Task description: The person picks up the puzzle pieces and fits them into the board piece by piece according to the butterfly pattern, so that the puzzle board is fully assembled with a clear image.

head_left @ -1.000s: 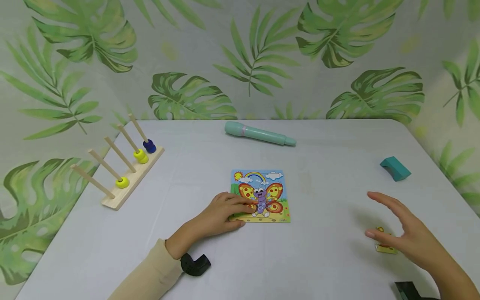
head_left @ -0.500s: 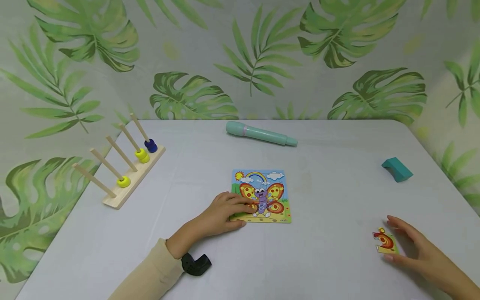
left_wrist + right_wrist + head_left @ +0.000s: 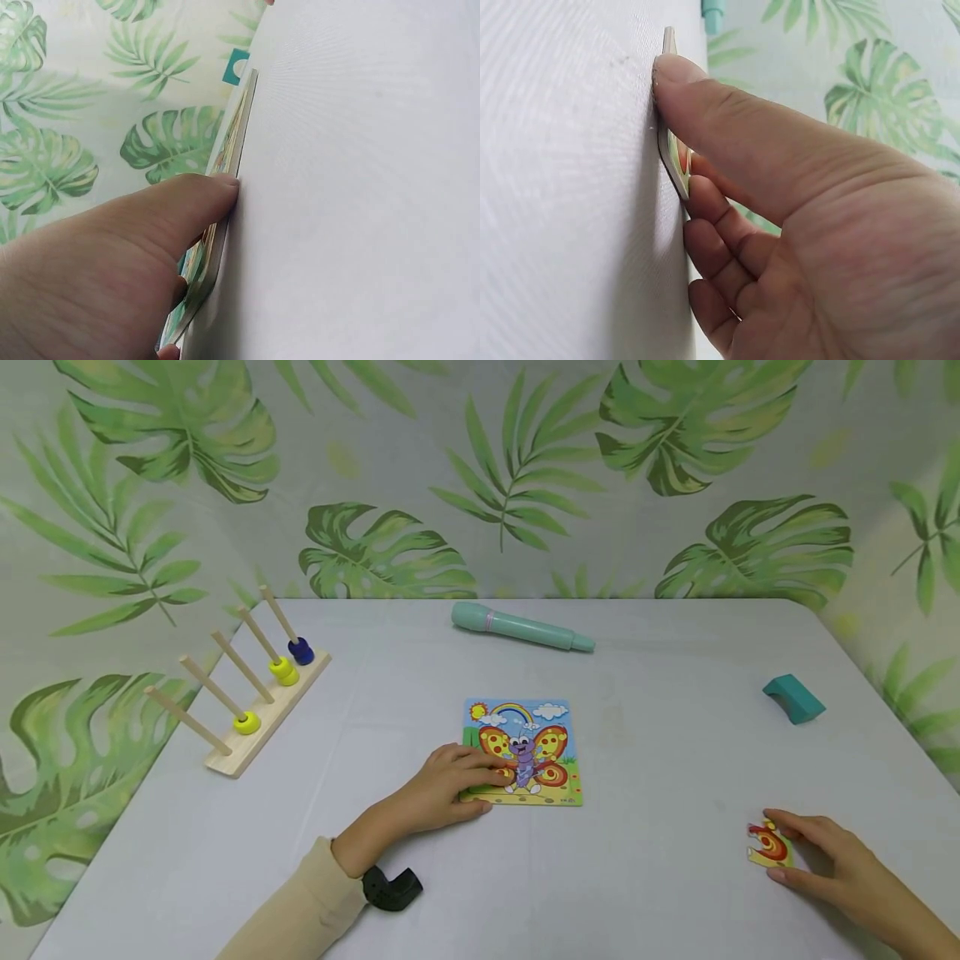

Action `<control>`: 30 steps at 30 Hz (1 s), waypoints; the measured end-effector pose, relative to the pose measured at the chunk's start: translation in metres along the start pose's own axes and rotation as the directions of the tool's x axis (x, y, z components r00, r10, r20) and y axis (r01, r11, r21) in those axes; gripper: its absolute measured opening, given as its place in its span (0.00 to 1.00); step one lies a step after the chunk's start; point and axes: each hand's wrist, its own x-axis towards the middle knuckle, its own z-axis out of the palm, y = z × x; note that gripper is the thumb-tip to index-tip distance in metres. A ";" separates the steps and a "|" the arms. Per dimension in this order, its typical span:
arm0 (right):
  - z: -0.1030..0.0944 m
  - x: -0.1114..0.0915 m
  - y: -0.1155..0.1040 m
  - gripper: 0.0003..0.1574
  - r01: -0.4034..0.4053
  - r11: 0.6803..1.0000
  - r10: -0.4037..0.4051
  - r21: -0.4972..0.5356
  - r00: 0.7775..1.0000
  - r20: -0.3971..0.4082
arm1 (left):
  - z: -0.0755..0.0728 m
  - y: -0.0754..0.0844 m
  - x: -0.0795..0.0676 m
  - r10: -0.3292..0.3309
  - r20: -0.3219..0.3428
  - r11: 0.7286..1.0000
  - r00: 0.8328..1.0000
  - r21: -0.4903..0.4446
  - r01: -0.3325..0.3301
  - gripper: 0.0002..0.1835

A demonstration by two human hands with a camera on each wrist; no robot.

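Note:
A square butterfly puzzle (image 3: pixel 551 739) lies flat mid-table, and my left hand (image 3: pixel 453 785) rests over its lower left part, covering some of the picture. In the left wrist view the left thumb (image 3: pixel 202 195) touches the puzzle's near edge. Far to the right, my right hand (image 3: pixel 840 868) pinches a loose puzzle piece (image 3: pixel 770 847), with the thumb at its near edge and the index finger at its far corner. The right wrist view has this puzzle piece (image 3: pixel 676 161) edge-on, close to the tabletop and partly behind the thumb.
A wooden peg stand (image 3: pixel 266 727) with yellow and blue beads stands on the left. At the back lies a mint-green toy microphone (image 3: pixel 522 627). A teal arch block (image 3: pixel 795 698) sits on the right. Leaf-patterned cloth (image 3: pixel 517 477) hangs behind the white table (image 3: pixel 645 877).
My right hand has come down beside the loose puzzle piece and closed its thumb and index finger on it, tilting it slightly. The left hand has stayed on the puzzle.

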 end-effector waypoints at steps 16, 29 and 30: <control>0.001 0.004 -0.012 0.34 -0.045 0.998 0.041 -0.047 0.996 -0.078 | 0.000 0.000 -0.001 0.002 0.000 1.000 1.000 -0.010 -0.002 0.19; -0.005 0.030 -0.076 0.40 0.115 0.991 -0.099 0.070 0.975 -0.198 | 0.002 -0.002 -0.001 0.010 -0.007 1.000 1.000 -0.007 -0.010 0.19; -0.004 0.035 -0.082 0.41 0.143 0.988 -0.127 0.064 0.970 -0.206 | 0.002 -0.002 -0.001 0.009 -0.006 1.000 1.000 -0.006 -0.009 0.19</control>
